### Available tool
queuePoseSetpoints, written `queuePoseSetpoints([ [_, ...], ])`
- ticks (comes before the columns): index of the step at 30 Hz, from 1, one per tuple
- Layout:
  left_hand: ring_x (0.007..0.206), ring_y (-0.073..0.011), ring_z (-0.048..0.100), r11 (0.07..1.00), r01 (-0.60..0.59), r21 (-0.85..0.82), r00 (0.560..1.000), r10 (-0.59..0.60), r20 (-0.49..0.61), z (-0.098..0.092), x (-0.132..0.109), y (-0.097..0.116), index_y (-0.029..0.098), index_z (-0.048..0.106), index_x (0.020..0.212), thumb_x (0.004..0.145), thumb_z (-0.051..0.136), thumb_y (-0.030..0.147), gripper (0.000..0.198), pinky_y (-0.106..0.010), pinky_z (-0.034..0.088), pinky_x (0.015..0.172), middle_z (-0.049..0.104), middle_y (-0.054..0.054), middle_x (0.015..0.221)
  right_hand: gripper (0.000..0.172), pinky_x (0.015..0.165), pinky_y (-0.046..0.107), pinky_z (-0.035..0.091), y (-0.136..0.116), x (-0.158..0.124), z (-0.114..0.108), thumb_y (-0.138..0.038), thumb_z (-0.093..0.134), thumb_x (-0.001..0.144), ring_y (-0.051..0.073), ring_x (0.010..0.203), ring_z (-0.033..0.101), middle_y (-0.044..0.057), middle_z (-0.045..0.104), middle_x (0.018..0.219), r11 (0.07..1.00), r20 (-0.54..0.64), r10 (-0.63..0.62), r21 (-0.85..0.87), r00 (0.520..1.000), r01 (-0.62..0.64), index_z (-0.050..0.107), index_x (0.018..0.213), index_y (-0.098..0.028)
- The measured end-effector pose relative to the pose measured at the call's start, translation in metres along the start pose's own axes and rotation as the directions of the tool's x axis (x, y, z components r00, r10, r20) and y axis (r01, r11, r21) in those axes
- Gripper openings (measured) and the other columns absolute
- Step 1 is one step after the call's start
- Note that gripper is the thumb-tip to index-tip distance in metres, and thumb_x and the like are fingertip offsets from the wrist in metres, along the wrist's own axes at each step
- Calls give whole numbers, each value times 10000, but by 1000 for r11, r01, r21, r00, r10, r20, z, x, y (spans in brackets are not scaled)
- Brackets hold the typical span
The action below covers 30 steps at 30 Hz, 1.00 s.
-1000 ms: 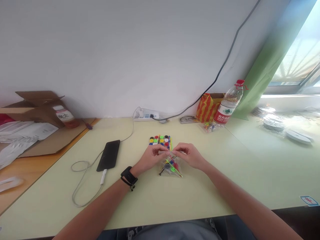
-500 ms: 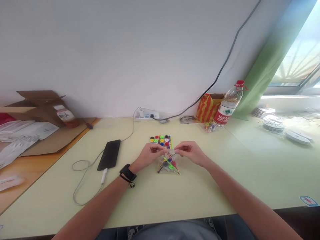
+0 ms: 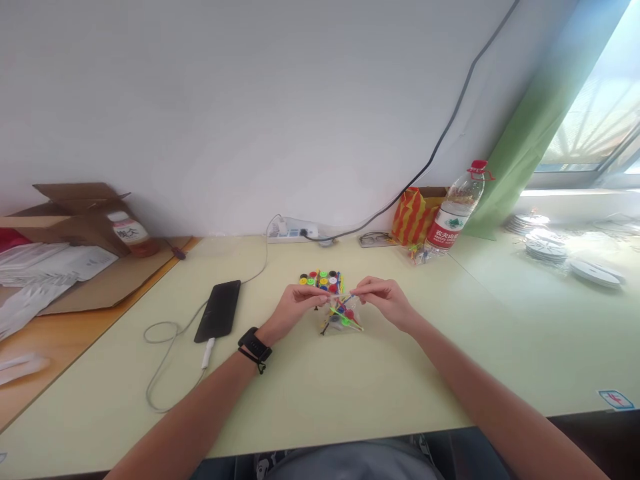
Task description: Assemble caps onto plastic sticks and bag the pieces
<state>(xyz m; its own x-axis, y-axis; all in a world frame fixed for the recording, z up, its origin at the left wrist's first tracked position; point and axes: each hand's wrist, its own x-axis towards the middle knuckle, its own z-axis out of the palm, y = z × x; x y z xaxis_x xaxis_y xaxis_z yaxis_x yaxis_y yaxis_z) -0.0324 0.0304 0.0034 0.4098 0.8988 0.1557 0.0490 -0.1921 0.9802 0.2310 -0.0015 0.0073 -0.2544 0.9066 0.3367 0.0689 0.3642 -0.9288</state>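
Note:
A small clear plastic bag (image 3: pixel 356 325) hangs between my two hands, with colourful sticks and round pieces inside. My left hand (image 3: pixel 296 308) pinches the left end of its top edge between thumb and fingers. At the right end of that edge, my right hand (image 3: pixel 384 301) is closed in a similar pinch. Just beyond the bag lies a group of round coloured pieces (image 3: pixel 324 275), with thin coloured sticks beside them; my hands partly cover this group. A black watch (image 3: pixel 256 345) is on my left wrist.
To the left a black phone (image 3: pixel 218 311) lies on a charging cable. A power strip (image 3: pixel 293 231) sits by the wall. Back right stand a large water bottle (image 3: pixel 454 217) and a striped bag (image 3: pixel 413 219). White discs (image 3: pixel 546 245) are stacked far right; a cardboard box (image 3: pixel 95 217) is far left.
The bag's top edge has tilted and its lower part has swung slightly up and away. The pieces inside have shifted. My right hand has turned a little; both hands keep their pinch.

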Motion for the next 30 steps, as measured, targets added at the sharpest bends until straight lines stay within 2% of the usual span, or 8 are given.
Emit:
queuePoseSetpoints([
  [3, 905, -226, 743, 1000, 0, -17, 1000, 1, 19, 2, -1, 0, 173, 835, 971, 797, 844, 360, 256, -314, 581, 847, 812, -101, 970, 218, 713, 333, 505, -3, -1, 1, -360, 675, 874, 180, 767, 602, 65, 682, 912, 999, 4, -19, -36, 1000, 19, 840, 970, -255],
  [7, 981, -243, 738, 999, -36, 35, 998, 34, 58, 8, -2, 3, 177, 816, 1052, 820, 825, 374, 305, -344, 582, 901, 798, -113, 1069, 297, 740, 330, 512, -6, -2, 5, -419, 680, 907, 192, 813, 617, 62, 693, 920, 993, 21, 32, -111, 999, -29, 783, 1115, -233],
  [12, 898, -215, 705, 964, -150, 218, 985, 126, 119, 14, -5, 9, 194, 820, 1049, 903, 732, 395, 263, -304, 569, 792, 783, -94, 985, 300, 719, 324, 506, -2, -2, 9, -477, 664, 924, 199, 805, 626, 72, 702, 893, 972, 115, 64, -231, 991, -36, 774, 877, -202],
  [14, 893, -208, 693, 953, -166, 255, 982, 136, 130, 15, -7, 12, 198, 813, 1075, 924, 705, 399, 273, -295, 556, 787, 778, -89, 979, 281, 708, 316, 497, -1, -2, 10, -459, 666, 927, 193, 796, 619, 66, 694, 880, 971, 124, 52, -240, 991, -20, 756, 863, -201],
  [20, 899, -214, 699, 975, -105, 194, 970, 57, 237, 19, -9, 16, 179, 815, 979, 917, 707, 424, 275, -299, 544, 812, 791, -88, 979, 240, 658, 284, 444, 0, -6, 15, -396, 625, 965, 159, 744, 562, 47, 661, 873, 952, 178, 6, -301, 984, 49, 752, 910, -200],
  [25, 867, -198, 685, 969, -104, 224, 967, 46, 250, 17, -9, 17, 178, 810, 945, 917, 706, 418, 263, -294, 525, 807, 791, -75, 961, 254, 612, 266, 398, 0, -6, 15, -400, 638, 954, 135, 677, 490, 23, 623, 806, 940, 217, 29, -337, 976, 47, 759, 875, -190],
  [30, 694, -148, 585, 940, -86, 330, 979, 19, 201, 12, -6, 19, 163, 801, 867, 880, 738, 452, 295, -255, 446, 639, 743, -44, 781, 255, 572, 253, 341, -10, -4, 6, -400, 668, 930, 118, 633, 440, -11, 564, 719, 930, 227, 76, -366, 971, 13, 723, 807, -184],
])
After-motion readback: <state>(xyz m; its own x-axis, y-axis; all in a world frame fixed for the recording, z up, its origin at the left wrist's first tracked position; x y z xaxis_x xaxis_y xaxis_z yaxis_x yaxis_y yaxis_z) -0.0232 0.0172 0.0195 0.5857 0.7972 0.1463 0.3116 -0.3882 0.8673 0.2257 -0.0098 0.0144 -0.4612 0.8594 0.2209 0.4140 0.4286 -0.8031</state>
